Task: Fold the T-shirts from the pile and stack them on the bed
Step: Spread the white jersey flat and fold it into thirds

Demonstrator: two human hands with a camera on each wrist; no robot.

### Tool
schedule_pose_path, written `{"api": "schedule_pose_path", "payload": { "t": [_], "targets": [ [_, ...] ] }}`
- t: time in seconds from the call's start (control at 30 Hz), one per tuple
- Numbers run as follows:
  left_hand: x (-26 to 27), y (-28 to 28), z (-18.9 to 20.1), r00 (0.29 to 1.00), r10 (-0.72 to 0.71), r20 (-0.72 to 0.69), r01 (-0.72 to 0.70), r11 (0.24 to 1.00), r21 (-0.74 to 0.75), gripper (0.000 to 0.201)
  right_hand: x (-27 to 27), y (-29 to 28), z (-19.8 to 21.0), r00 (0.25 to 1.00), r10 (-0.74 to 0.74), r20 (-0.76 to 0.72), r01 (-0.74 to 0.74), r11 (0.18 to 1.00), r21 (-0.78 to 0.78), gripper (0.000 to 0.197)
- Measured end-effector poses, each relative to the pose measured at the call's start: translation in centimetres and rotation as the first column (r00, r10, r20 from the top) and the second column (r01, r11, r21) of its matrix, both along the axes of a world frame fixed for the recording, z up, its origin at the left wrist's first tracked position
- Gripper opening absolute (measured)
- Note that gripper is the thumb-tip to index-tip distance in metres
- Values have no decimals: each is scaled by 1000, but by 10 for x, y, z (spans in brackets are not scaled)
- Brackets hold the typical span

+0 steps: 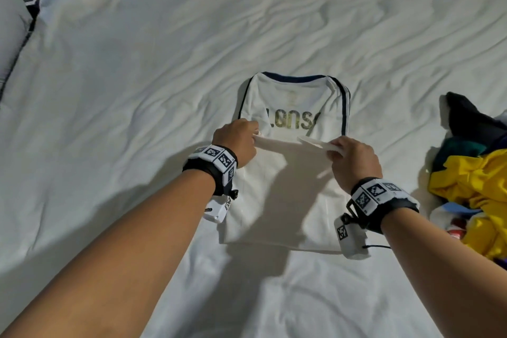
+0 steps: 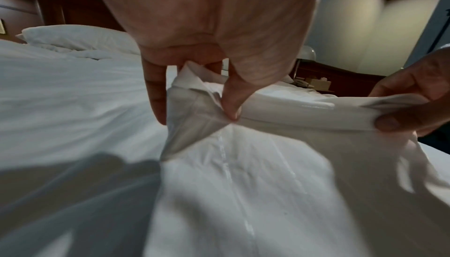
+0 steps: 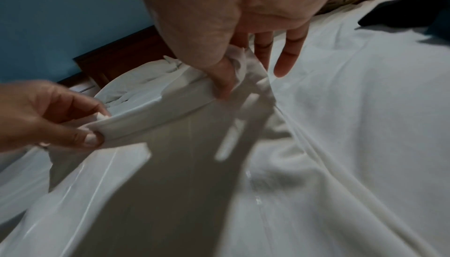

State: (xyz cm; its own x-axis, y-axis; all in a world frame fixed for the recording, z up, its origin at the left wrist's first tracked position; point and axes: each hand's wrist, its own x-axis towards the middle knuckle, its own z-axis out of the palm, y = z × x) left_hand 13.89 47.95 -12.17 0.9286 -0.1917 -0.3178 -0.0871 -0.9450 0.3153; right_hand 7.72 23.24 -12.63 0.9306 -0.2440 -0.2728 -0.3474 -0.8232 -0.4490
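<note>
A white T-shirt (image 1: 293, 101) with a dark collar, dark side stripes and gold letters lies on the bed (image 1: 164, 63), its sides folded in. The lower half is lifted and doubled toward the collar. My left hand (image 1: 241, 137) pinches the left corner of the raised hem (image 2: 194, 95) between thumb and fingers. My right hand (image 1: 348, 156) pinches the right corner (image 3: 243, 72). In each wrist view the other hand shows too, as the right hand (image 2: 418, 107) and the left hand (image 3: 48, 116), both gripping the same hem. The pile of unfolded shirts (image 1: 477, 186) lies at the right.
The pile holds yellow, dark, teal and blue garments near the bed's right edge. Pillows (image 1: 13, 25) lie at the far left by the dark headboard (image 2: 60, 1). A bedside table (image 2: 328, 76) with small items stands beyond the bed. White wrinkled sheet spreads all around the shirt.
</note>
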Motion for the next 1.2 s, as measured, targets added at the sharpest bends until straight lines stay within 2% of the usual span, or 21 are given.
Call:
{"api": "schedule_pose_path", "payload": {
  "t": [0.03, 0.1, 0.17, 0.2, 0.27, 0.37, 0.43, 0.53, 0.63, 0.83, 0.87, 0.9, 0.97, 1.0, 1.03, 1.1, 1.13, 1.2],
  "targets": [
    [3, 1, -6, 997, 78, -13, -79, 996, -50, 23, 5, -3, -6, 999, -44, -14, 45, 998, 43, 16],
    [3, 5, -19, 953, 293, -76, -302, 935, -186, 36, 7, -11, -18, 990, -118, -77, 128, 980, 149, 47],
    [-4, 11, -30, 860, 469, -199, -509, 797, -325, 53, 2, -18, -33, 973, -184, -139, 214, 945, 245, 74],
    [-7, 14, -36, 820, 513, -253, -572, 730, -374, 56, -1, -20, -40, 967, -212, -138, 242, 934, 261, 75],
    [-14, 18, -48, 784, 557, -275, -619, 657, -431, 54, -6, -24, -53, 955, -280, -96, 296, 916, 270, 59],
    [-13, 18, -58, 758, 625, -186, -618, 597, -512, 46, -6, -28, -62, 918, -397, 3, 379, 879, 291, 30],
    [-8, 14, -59, 751, 641, -158, -599, 560, -573, 37, -7, -29, -65, 880, -473, 23, 438, 831, 342, 22],
    [0, 11, -62, 758, 630, -170, -595, 562, -574, 31, -4, -32, -68, 841, -539, -46, 505, 750, 427, 23],
    [3, 11, -66, 769, 616, -170, -595, 592, -544, 31, 0, -33, -67, 873, -487, -34, 463, 804, 374, 35],
    [-1, 10, -62, 771, 624, -127, -584, 614, -531, 34, 3, -33, -69, 861, -507, -40, 484, 793, 369, 34],
    [-5, 9, -59, 785, 612, -91, -573, 663, -483, 44, 1, -30, -69, 865, -501, -31, 482, 813, 327, 37],
    [-11, 7, -55, 821, 571, -25, -531, 746, -401, 58, -3, -28, -67, 881, -474, 8, 457, 854, 249, 44],
    [-31, -4, -45, 921, 362, 142, -337, 925, -176, 76, -15, -15, -59, 942, -312, 119, 310, 950, 37, 55],
    [-44, -15, -40, 957, 211, 197, -203, 977, -60, 78, -23, -4, -57, 969, -175, 175, 184, 982, -41, 54],
    [-56, -27, -40, 977, 50, 207, -60, 997, 43, 76, -31, 9, -58, 981, -8, 192, 30, 994, -109, 54],
    [-76, -47, -55, 972, -189, 142, 166, 973, 162, 71, -45, 33, -70, 950, 293, 109, -268, 943, -198, 59],
    [-80, -51, -66, 964, -245, 101, 223, 955, 194, 69, -49, 41, -78, 921, 387, 47, -369, 903, -219, 62],
    [-75, -45, -90, 960, -271, 68, 250, 941, 228, 67, -51, 46, -88, 895, 442, -54, -442, 867, -228, 63]
  ]
}}
